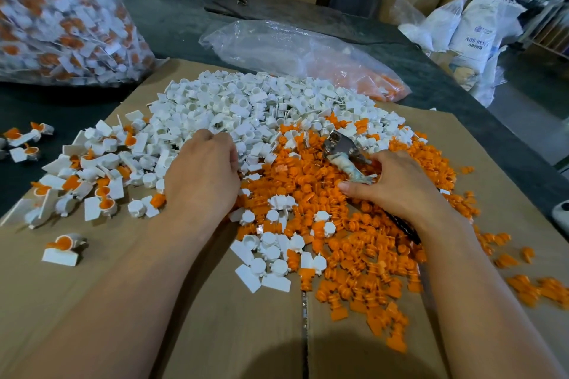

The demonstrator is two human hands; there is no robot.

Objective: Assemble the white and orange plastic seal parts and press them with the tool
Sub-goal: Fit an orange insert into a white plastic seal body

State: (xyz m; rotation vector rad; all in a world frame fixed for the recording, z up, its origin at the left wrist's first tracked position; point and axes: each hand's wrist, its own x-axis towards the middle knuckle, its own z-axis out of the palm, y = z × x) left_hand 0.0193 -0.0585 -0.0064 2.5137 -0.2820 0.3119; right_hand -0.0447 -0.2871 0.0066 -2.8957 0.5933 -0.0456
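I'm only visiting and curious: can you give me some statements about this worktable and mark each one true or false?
1. The right hand grips a grey metal plier-like pressing tool. True.
2. The loose white plastic seal parts lie in a metal tray. False: they are heaped on a flat brown cardboard sheet.
3. The left hand touches the white heap. True.
4. The clear plastic bag behind the heaps holds blue parts. False: orange parts show through it.
5. The loose orange plastic seal parts lie mostly on the person's left. False: mostly on the right.
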